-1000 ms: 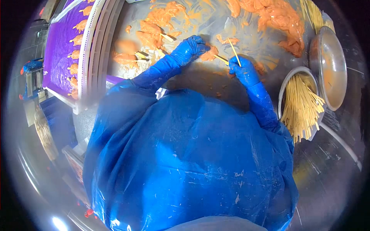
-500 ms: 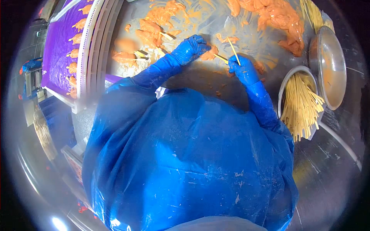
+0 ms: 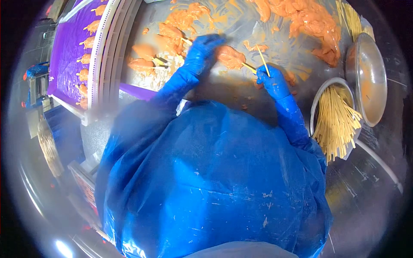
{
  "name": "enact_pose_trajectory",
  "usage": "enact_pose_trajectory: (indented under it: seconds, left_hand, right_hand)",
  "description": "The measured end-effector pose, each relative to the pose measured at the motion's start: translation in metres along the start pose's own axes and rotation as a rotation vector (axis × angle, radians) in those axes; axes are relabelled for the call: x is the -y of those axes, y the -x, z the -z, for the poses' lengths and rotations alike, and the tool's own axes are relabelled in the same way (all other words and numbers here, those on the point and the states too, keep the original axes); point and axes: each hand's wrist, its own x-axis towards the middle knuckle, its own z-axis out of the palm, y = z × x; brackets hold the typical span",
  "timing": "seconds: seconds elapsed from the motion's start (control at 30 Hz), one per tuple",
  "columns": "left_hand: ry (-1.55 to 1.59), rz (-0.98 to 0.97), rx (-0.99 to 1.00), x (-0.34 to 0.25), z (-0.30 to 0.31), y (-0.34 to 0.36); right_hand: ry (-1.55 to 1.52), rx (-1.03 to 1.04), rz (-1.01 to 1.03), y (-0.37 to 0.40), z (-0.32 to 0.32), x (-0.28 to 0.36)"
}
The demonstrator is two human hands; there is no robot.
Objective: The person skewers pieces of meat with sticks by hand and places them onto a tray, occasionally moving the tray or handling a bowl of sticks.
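Observation:
In a blue glove, my right hand point(image 3: 273, 81) is closed on wooden skewers. One skewer point(image 3: 262, 60) points up from the fist; another point(image 3: 249, 67) runs left into an orange, marinated meat piece point(image 3: 231, 57) on the metal table point(image 3: 241, 92). My left hand point(image 3: 203, 52), also gloved, is just left of that piece, apart from it; its fingers are blurred and whether they are spread cannot be made out. Skewered meat pieces point(image 3: 141, 65) lie farther left. A small meat scrap point(image 3: 254, 46) is above my right hand.
Loose meat point(image 3: 316, 28) is heaped at the upper right. A container of skewers point(image 3: 337, 118) stands at the right beside a metal bowl point(image 3: 372, 81). At the left, a purple-lined tray point(image 3: 66, 64) with a white rim holds several skewered pieces.
My left hand has moved left off the meat piece, which now shows whole on the skewer. My right hand stays nearly in place, still holding the skewers.

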Motion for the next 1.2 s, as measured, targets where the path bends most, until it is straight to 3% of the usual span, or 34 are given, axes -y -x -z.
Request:
enact_pose_trajectory:
  seconds: [0.07, 0.1, 0.13, 0.17, 0.23, 0.3, 0.47, 0.53, 0.6, 0.67, 0.87, 0.93, 0.97, 1.0, 1.07, 1.13, 1.2]
  left_hand:
    - [-0.153, 0.227, -0.461, -0.014, 0.01, 0.011]
    - [-0.078, 0.264, -0.514, -0.034, 0.009, 0.015]
    - [0.521, 0.519, -0.373, -0.05, 0.001, 0.021]
    - [1.04, 0.871, -0.366, -0.066, -0.006, 0.026]
    - [0.977, 1.053, -0.143, -0.073, -0.013, 0.032]
    - [-0.2, 0.159, -0.109, -0.059, -0.034, 0.052]
    - [-0.118, 0.21, -0.148, -0.056, -0.032, 0.053]
    - [-0.263, 0.273, -0.088, -0.049, -0.034, 0.049]
    - [-0.274, 0.331, -0.153, -0.048, -0.038, 0.038]
    - [-0.255, 0.167, -0.021, -0.049, -0.04, 0.026]
    - [-0.253, 0.032, 0.12, -0.053, -0.068, 0.015]
    - [-0.029, -0.011, 0.142, -0.056, -0.067, 0.015]
    - [0.267, 0.149, 0.239, -0.049, -0.065, 0.009]
    - [0.266, 0.149, 0.243, -0.046, -0.061, 0.01]
    - [-0.061, 0.177, -0.125, -0.038, -0.048, 0.018]
    - [-0.218, 0.191, -0.087, -0.04, -0.041, 0.017]
    - [-0.259, 0.167, 0.114, -0.04, -0.045, 0.015]
  right_hand:
    - [0.015, -0.018, 0.004, 0.0, 0.001, -0.003]
    - [0.016, -0.007, 0.004, 0.001, 0.0, -0.002]
    - [0.042, -0.022, -0.021, 0.001, 0.0, 0.001]
    - [0.068, -0.036, -0.044, 0.0, 0.0, 0.003]
    - [0.09, -0.014, -0.042, -0.001, 0.003, 0.002]
    - [0.107, -0.005, -0.046, -0.002, 0.003, -0.003]
    - [0.091, -0.002, 0.008, -0.003, 0.007, -0.007]
    - [0.063, 0.005, -0.009, -0.002, 0.006, -0.004]
    - [0.037, 0.001, -0.026, 0.001, 0.007, 0.001]
    - [0.055, 0.014, -0.007, 0.002, 0.005, 0.006]
    - [0.045, 0.01, 0.059, -0.004, 0.004, -0.007]
    - [0.02, 0.007, 0.032, -0.003, 0.004, -0.003]
    - [-0.005, 0.012, 0.001, -0.003, 0.003, -0.001]
    - [-0.008, 0.009, 0.001, -0.003, 0.002, -0.001]
    - [0.008, -0.002, 0.05, -0.001, 0.002, 0.0]
    - [-0.004, 0.006, -0.012, 0.002, 0.004, 0.005]
    - [-0.013, 0.02, -0.063, -0.002, 0.004, 0.006]
